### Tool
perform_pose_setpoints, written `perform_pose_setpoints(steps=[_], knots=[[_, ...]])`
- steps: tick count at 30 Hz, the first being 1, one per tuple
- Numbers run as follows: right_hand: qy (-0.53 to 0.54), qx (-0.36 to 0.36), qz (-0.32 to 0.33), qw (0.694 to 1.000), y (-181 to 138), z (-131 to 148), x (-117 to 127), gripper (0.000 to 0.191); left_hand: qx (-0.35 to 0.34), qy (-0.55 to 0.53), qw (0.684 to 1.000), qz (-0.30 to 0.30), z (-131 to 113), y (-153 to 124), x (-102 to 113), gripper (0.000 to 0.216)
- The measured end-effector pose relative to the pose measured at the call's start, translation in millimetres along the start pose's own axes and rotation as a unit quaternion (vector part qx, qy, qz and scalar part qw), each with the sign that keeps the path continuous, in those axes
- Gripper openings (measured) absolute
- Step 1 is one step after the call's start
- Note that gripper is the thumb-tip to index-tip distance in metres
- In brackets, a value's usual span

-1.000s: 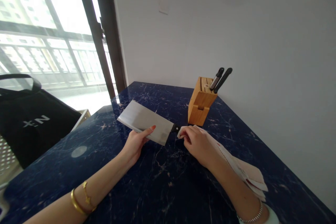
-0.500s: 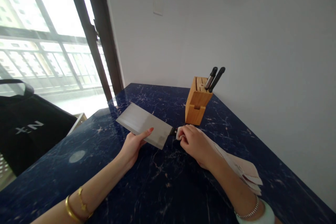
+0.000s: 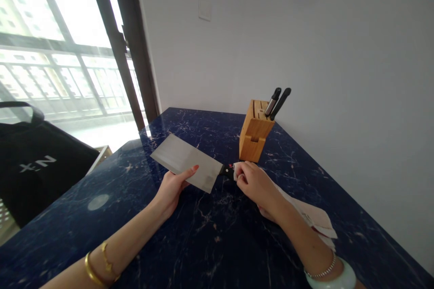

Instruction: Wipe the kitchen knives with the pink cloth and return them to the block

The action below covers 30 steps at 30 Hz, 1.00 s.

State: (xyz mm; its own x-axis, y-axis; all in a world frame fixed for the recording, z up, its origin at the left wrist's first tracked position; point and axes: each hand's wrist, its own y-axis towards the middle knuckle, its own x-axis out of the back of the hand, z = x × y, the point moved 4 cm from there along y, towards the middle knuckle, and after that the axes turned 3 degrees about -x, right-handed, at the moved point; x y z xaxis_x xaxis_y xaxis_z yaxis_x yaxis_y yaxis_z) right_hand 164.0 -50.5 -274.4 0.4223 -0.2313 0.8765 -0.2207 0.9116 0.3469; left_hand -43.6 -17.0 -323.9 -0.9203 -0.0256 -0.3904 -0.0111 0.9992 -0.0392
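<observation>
Head view: the cleaver [image 3: 185, 161] blade is pinched by the left hand [image 3: 171, 186] while its handle is gripped through a cloth [image 3: 313, 219] by the right hand [image 3: 254, 183], so a slip could cut the left fingers [image 3: 190, 171].

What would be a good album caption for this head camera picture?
Left hand steadies a cleaver by its blade while right hand grips the handle through a cloth.

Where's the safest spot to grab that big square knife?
Probably by the black handle, coming from the right, where the right hand holds a cloth to it. The cleaver is all wide flat blade elsewhere; the left hand only pinches its near edge.
</observation>
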Motion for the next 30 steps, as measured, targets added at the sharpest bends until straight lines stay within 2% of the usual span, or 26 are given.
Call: perform_pose_setpoints(steps=[3,7,14,21,27,30], knots=[[-0.001,0.003,-0.014,1.000,0,3,0,0.015,0.000,0.006,1.000,-0.002,0,0,1,0.039],[0.019,0.058,-0.009,0.998,0,24,3,0.020,-0.001,0.013,1.000,0.006,2,1,2,0.038],[0.018,0.028,0.001,0.999,-1,6,2,0.016,-0.004,0.012,1.000,0.002,2,2,2,0.039],[0.065,0.083,-0.013,0.994,0,27,2,0.023,-0.007,0.006,1.000,0.006,2,0,1,0.038],[0.064,-0.016,-0.041,0.997,1,2,-1,0.017,-0.009,0.009,1.000,0.005,0,-1,-1,0.040],[0.074,-0.012,-0.049,0.996,1,4,-2,0.019,-0.010,0.008,1.000,0.007,1,-1,-1,0.039]])
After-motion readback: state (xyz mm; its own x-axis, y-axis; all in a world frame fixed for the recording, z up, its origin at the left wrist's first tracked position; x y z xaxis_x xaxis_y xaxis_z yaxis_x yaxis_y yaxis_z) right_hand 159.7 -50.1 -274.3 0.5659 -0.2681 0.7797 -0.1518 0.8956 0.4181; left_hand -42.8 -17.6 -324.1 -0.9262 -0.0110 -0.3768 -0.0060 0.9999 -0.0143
